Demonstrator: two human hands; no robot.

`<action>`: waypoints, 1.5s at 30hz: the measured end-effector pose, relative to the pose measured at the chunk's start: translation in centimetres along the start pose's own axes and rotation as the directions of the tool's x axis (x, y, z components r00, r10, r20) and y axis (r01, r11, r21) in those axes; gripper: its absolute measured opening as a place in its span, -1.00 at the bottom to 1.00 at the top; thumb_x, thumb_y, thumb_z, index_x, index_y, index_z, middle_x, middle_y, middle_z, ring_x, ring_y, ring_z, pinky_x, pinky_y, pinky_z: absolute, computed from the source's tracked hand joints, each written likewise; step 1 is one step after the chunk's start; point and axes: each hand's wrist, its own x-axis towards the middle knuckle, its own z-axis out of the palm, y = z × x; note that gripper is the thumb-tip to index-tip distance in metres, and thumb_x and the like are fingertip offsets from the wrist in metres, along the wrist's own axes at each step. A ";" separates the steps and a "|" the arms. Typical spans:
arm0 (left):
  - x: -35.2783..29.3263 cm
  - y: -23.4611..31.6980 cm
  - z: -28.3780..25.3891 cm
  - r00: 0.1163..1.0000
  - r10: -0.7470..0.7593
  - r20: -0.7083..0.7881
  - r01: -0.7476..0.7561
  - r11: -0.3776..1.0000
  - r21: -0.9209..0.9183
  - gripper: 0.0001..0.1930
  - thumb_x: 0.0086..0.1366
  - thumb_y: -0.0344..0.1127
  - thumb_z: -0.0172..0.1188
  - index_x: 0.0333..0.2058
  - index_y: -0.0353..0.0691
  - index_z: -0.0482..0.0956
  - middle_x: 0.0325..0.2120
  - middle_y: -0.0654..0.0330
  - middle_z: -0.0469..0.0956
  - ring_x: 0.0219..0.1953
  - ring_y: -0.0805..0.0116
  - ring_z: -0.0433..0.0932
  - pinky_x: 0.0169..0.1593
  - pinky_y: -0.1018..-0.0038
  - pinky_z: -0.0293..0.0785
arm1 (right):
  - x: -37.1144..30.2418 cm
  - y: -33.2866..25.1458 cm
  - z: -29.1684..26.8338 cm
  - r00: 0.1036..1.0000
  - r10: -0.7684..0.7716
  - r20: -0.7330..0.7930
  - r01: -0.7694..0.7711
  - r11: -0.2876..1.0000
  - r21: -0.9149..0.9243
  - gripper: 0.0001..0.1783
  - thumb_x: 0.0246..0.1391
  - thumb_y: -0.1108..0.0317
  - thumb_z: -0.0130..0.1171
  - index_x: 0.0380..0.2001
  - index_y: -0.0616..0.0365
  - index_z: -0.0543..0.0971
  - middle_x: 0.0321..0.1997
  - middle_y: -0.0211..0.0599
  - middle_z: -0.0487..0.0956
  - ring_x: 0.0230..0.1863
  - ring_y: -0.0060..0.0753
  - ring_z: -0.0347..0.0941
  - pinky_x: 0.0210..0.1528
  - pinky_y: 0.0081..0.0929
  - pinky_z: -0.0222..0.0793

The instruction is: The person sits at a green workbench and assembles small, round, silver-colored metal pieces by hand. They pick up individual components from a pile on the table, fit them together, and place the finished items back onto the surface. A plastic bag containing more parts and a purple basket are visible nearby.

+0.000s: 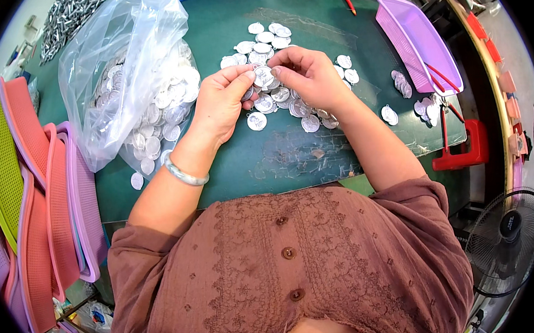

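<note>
Both my hands meet over the middle of the green table [242, 162], and between them I hold one small silver disc [264, 76], a flat round metal piece with a little tab on its rim. My left hand [220, 101] is closed on its left edge, thumb and fingertips pinching, and my right hand [310, 77] is closed on its right edge in the same way, so the disc sits squarely between the two, no nearer one than the other. It looks tilted with its face up toward me, though my fingers cover enough of it that I cannot say which way the tab points. Directly under and just beyond my hands lies the loose heap of discs [271, 45], spreading away from me and a little to the right, with a few strays nearer my body. To my left, touching the heap's side of the table, is the clear plastic bag [123, 59] full of more of the same pieces. To my right a purple tray [416, 41] leans at the table's edge, with a short stack of discs [401, 83] beside it. A silver bangle [184, 174] sits on my left wrist, and coloured trays [41, 207] are stacked off the table's left side.
</note>
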 end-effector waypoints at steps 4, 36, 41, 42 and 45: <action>-0.1 0.0 0.0 0.999 0.027 0.019 -0.028 0.999 0.023 -0.84 0.16 -0.40 0.05 -0.29 -0.33 0.48 -0.52 0.26 0.46 -0.57 0.56 0.35 -0.52 0.68 0.25 | 0.1 -0.5 -0.3 0.988 0.120 0.093 -0.125 0.991 0.044 -0.83 -0.06 0.43 0.06 -0.36 0.29 0.47 -0.52 -0.44 0.46 -0.49 -0.68 0.33 -0.40 -0.71 0.26; 0.4 0.3 -0.8 0.987 -0.155 0.041 0.160 0.965 -0.209 -0.79 0.19 -0.36 -0.02 -0.24 -0.34 0.42 -0.48 0.22 0.46 -0.42 0.46 0.45 -0.38 0.60 0.41 | 0.6 0.5 -1.4 0.955 -0.276 0.108 0.293 0.828 -0.477 -0.78 -0.21 0.37 0.14 -0.39 0.16 0.53 -0.33 -0.31 0.47 -0.20 -0.33 0.33 -0.19 -0.42 0.26; 0.5 0.4 -1.0 0.986 -0.167 -0.029 0.162 0.979 -0.125 -0.83 0.14 -0.46 -0.02 -0.26 -0.30 0.44 -0.51 0.27 0.45 -0.50 0.52 0.42 -0.50 0.69 0.33 | 0.1 1.2 -0.7 0.930 -0.291 0.223 0.358 0.583 -0.730 -0.71 -0.26 0.26 0.19 -0.38 0.12 0.52 -0.22 -0.36 0.43 -0.06 -0.22 0.22 -0.04 -0.28 0.11; 0.4 0.4 -0.8 0.982 -0.176 -0.064 0.169 0.980 -0.106 -0.83 0.14 -0.47 -0.02 -0.27 -0.30 0.44 -0.52 0.27 0.45 -0.51 0.53 0.42 -0.51 0.70 0.32 | 0.2 1.1 -0.7 0.932 -0.283 0.226 0.355 0.587 -0.727 -0.71 -0.26 0.26 0.19 -0.38 0.12 0.53 -0.22 -0.36 0.43 -0.06 -0.22 0.22 -0.04 -0.28 0.11; 0.2 0.6 -0.3 0.976 -0.193 -0.103 0.190 0.981 -0.031 -0.83 0.12 -0.45 -0.01 -0.28 -0.28 0.45 -0.53 0.29 0.44 -0.53 0.53 0.39 -0.53 0.69 0.30 | 0.2 0.9 -0.8 0.933 -0.270 0.238 0.356 0.607 -0.711 -0.71 -0.27 0.28 0.19 -0.37 0.11 0.52 -0.22 -0.35 0.43 -0.07 -0.22 0.22 -0.04 -0.28 0.10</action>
